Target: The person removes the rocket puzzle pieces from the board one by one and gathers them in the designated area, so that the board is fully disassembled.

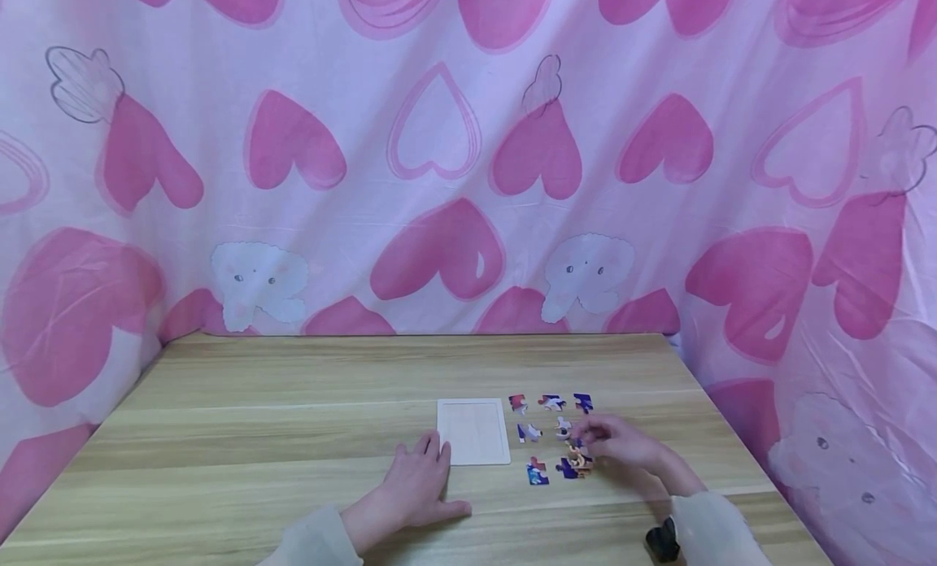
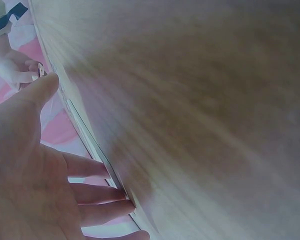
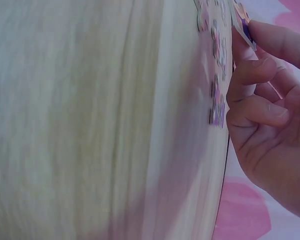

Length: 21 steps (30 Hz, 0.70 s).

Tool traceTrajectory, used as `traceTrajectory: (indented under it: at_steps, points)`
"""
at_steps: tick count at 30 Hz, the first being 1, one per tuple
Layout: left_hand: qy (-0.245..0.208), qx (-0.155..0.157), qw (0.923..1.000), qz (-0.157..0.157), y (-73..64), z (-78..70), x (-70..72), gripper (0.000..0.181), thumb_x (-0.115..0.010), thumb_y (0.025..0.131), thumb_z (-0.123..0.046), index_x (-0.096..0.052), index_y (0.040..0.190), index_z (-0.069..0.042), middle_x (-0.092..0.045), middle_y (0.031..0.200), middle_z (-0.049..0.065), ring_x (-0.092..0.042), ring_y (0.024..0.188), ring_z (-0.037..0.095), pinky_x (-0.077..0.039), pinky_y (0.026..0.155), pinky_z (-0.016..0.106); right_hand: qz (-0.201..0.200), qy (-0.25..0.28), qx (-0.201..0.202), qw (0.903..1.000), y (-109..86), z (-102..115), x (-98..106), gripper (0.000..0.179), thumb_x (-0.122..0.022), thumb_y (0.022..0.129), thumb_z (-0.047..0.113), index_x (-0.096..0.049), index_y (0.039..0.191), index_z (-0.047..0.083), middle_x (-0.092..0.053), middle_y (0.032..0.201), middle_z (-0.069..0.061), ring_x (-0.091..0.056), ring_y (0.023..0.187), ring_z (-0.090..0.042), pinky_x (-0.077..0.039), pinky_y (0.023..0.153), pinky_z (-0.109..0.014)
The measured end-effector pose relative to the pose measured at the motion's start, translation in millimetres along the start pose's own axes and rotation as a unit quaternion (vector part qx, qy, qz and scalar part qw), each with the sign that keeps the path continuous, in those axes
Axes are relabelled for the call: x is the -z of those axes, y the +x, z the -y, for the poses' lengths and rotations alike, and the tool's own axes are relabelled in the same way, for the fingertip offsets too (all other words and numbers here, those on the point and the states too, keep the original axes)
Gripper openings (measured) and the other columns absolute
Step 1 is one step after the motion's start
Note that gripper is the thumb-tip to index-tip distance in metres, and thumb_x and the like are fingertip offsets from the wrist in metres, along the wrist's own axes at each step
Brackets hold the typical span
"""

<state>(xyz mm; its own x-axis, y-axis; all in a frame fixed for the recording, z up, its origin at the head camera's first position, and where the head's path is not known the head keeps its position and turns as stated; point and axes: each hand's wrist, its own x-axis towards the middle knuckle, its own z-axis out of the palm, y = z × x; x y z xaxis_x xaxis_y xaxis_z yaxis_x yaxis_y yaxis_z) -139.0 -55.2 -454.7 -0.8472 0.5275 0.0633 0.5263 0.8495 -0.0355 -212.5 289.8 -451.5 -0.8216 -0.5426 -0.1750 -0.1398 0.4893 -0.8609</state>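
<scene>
In the head view, the left hand (image 1: 417, 489) lies flat on the wooden surface (image 1: 256, 420) in the lower middle of the frame, fingers straight and together, their tips just beside the near left corner of the white puzzle tray (image 1: 473, 431). It holds nothing; the placing reads as steadying the tray's side. The tray lies flat, nearly square, its slightly longer axis running from the near edge toward the pink heart-printed cloth (image 1: 468, 159) behind. To its right the loose puzzle pieces (image 1: 551, 402) lie picture side up in rough rows, apart from one another, probably spread so that each can be seen. The right hand (image 1: 618, 444) rests among the lower-right pieces, fingers curled down on one puzzle piece (image 1: 578, 459); motion blur hides the exact grip.

In the left wrist view, the left hand (image 2: 35, 175) fills the lower left, fingers straight against the tray's thin edge (image 2: 97, 152), which runs diagonally from upper left to lower right.

In the right wrist view, the right hand (image 3: 270, 110) sits at the right edge of the frame, fingertips (image 3: 257, 37) pinching a puzzle piece (image 3: 242, 20) at the upper right, its face tilted off the surface. Other pieces form a blurred line down the frame.
</scene>
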Motion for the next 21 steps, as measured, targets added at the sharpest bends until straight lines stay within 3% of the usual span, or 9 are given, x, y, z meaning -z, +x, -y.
traceTrajectory:
  at_steps: [7, 13, 21]
  points:
    - [-0.001, 0.001, 1.0, 0.005, 0.4, 0.5, -0.7, 0.092, -0.042, 0.07, -0.073, -0.049, 0.121, 0.003, -0.044, 0.123, 0.025, -0.043, 0.111, 0.036, -0.04, 0.074, 0.056, 0.003, 0.007, -0.003, 1.0, -7.8, -6, 10, 0.025, -0.052, 0.08, -0.001, -0.056, 0.105, -0.003, -0.053, 0.093, -0.012, -0.048, 0.075, -0.021, -0.045, 0.063, -0.032]
    - [-0.002, 0.002, 1.0, 0.006, 0.4, 0.3, -1.3, 0.092, -0.042, 0.07, -0.073, -0.049, 0.121, 0.003, -0.044, 0.123, 0.025, -0.043, 0.112, 0.036, -0.04, 0.074, 0.056, 0.006, 0.028, -0.012, 0.9995, -13.0, -11, 17, 0.025, -0.053, 0.081, 0.0, -0.056, 0.105, -0.005, -0.05, 0.11, -0.02, -0.047, 0.074, -0.019, -0.044, 0.063, -0.032]
    - [0.0, 0.001, 1.0, 0.004, 0.5, 0.6, -2.1, 0.092, -0.042, 0.07, -0.074, -0.049, 0.121, 0.003, -0.044, 0.122, 0.025, -0.043, 0.112, 0.036, -0.04, 0.074, 0.056, 0.0, 0.019, -0.019, 0.9996, -18.6, -20, 23, 0.024, -0.054, 0.08, 0.001, -0.056, 0.104, -0.005, -0.054, 0.088, -0.01, -0.048, 0.075, -0.02, -0.042, 0.063, -0.03]
